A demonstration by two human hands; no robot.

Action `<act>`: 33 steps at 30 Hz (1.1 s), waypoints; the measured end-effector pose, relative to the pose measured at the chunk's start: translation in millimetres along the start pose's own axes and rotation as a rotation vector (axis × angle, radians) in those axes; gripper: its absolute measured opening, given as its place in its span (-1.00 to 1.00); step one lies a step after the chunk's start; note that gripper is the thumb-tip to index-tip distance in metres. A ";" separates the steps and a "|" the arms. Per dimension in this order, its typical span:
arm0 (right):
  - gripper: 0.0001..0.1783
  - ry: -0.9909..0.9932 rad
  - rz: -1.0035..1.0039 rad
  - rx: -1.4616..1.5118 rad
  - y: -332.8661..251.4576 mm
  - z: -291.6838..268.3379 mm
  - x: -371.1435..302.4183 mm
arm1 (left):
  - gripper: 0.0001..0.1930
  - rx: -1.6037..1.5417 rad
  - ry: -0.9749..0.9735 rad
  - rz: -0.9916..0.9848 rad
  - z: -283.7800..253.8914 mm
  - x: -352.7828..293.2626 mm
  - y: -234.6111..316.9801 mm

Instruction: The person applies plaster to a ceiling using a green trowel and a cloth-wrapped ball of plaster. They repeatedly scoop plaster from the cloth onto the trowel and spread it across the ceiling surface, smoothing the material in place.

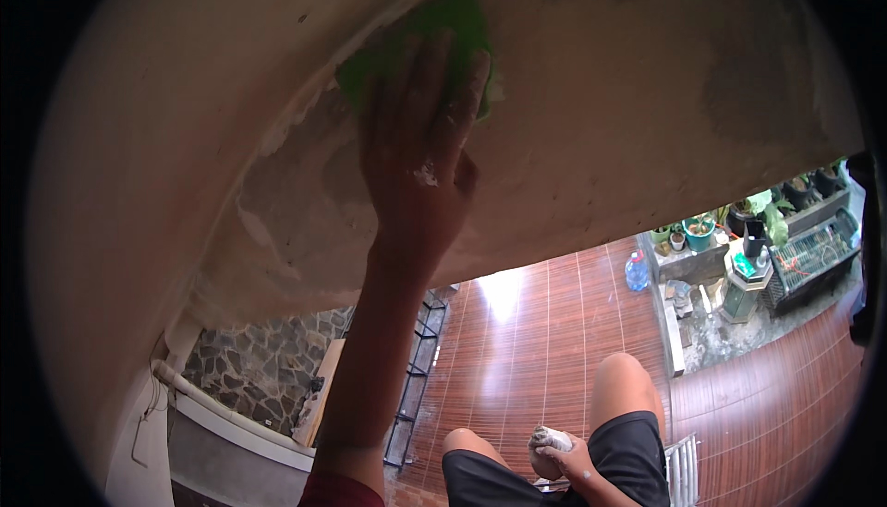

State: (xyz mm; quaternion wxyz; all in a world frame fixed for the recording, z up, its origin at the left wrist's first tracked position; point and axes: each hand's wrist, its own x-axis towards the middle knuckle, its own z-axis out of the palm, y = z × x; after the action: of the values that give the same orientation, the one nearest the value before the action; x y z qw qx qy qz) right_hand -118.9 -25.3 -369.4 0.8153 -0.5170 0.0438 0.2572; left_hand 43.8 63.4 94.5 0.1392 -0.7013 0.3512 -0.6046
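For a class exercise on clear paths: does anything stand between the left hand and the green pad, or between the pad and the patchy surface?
Nothing visible does. The left hand lies directly on the green pad, and the pad appears to lie against the patchy surface, though its underside is hidden.

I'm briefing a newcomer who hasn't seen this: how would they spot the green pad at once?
Find the patchy brown surface across the upper view. There, the raised left hand covers part of a flat green pad. Its green sets it apart from the brown and greyish patches around it.
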 end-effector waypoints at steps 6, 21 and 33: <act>-0.60 0.028 -0.029 0.061 7.6 1.0 5.4 | -0.19 -0.022 -0.055 0.013 -2.7 -2.6 -4.7; -0.60 -0.002 -0.031 0.066 0.7 1.7 -8.1 | -0.34 -0.092 -0.172 0.032 -33.0 -51.0 43.1; -0.59 0.015 -0.003 0.025 -7.4 2.7 -3.6 | -0.20 0.055 -0.125 0.012 -4.9 -18.3 -2.5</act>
State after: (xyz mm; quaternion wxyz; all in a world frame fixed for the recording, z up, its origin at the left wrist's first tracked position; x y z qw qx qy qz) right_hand -119.1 -26.8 -360.9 0.8216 -0.5089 0.0521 0.2517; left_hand 39.6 78.4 83.4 0.1837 -0.7314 0.3291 -0.5683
